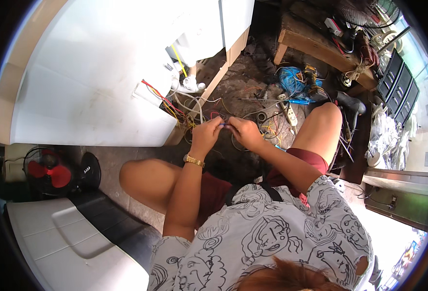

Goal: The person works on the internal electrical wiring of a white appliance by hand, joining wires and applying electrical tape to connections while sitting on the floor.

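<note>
My left hand, with a gold watch band at its wrist, and my right hand meet in front of me. Both are closed in a pinch on a thin blue wire that spans the small gap between the fingertips. Just beyond them, several coloured wires in red, yellow and white come out of the opened white appliance cabinet. White hose fittings sit in its open side. My fingers hide the ends of the blue wire.
On the floor to the right lie a roll of tape, a power strip, a blue wire bundle and a yellow drill. A wooden bench stands behind. At left are a red-bladed fan and a grey-lidded box.
</note>
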{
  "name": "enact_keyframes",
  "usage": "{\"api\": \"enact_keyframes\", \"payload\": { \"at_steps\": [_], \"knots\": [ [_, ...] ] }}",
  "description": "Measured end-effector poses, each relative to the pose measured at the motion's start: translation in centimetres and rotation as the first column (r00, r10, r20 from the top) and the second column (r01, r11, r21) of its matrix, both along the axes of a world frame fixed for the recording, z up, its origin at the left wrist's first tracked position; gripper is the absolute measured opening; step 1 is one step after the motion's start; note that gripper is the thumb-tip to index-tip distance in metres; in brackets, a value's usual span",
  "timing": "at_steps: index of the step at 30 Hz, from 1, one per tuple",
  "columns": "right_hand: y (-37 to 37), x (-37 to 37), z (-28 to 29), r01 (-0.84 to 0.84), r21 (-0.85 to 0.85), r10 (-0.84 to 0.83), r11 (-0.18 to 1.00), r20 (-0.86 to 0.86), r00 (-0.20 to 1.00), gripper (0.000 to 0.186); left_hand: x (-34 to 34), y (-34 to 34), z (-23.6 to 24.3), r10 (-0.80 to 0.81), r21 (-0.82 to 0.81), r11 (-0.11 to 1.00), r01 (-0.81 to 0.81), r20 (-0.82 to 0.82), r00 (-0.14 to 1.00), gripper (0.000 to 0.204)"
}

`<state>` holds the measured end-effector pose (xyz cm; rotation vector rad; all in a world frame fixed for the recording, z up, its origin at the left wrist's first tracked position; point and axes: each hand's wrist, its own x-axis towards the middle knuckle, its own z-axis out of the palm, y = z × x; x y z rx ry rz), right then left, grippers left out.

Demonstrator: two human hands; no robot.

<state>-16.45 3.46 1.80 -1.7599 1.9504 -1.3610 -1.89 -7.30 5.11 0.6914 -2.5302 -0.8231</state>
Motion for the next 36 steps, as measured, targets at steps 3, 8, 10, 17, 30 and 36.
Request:
{"api": "enact_keyframes", "payload": {
  "at_steps": [3,8,10,17,30,36],
  "knots": [
    [-0.1,0.1,-1.2,-0.084,0.209,-0.017,0.974,0.441,0.897,0.015,-0.2,0.2,0.1,-0.002,-0.042,0.999,0.001,-0.036,0.999,0.006],
    [-0.1,-1.7,-1.6,-0.445,0.177,-0.081,0.878,0.97,0.228,0.014,-0.3,0.4,0.3,0.024,-0.016,1.0,-0.026,-0.083,0.996,0.007],
    [-0.3,0.0,0.4,-0.178,0.131,0.074,0.975,0.565,0.822,0.015,0.5,0.0,-0.4,0.05,0.0,0.999,-0.05,-0.046,0.998,0.007],
    [-0.1,-1.4,-1.7,-0.507,0.022,-0.217,0.862,0.919,-0.33,0.024,-0.6,0.4,0.2,0.015,-0.067,0.998,-0.021,-0.084,0.996,0.007],
    [-0.5,-1.8,0.1,-0.254,0.34,-0.135,0.906,0.799,0.586,0.01,-1.2,0.8,0.2,0.018,-0.142,0.99,-0.021,-0.024,1.0,0.012],
    [-0.9,-2.2,1.9,-0.113,0.287,0.002,0.951,0.359,0.933,0.011,-0.5,0.2,-0.9,0.084,-0.086,0.993,-0.083,0.008,0.996,0.013]
  ]
}}
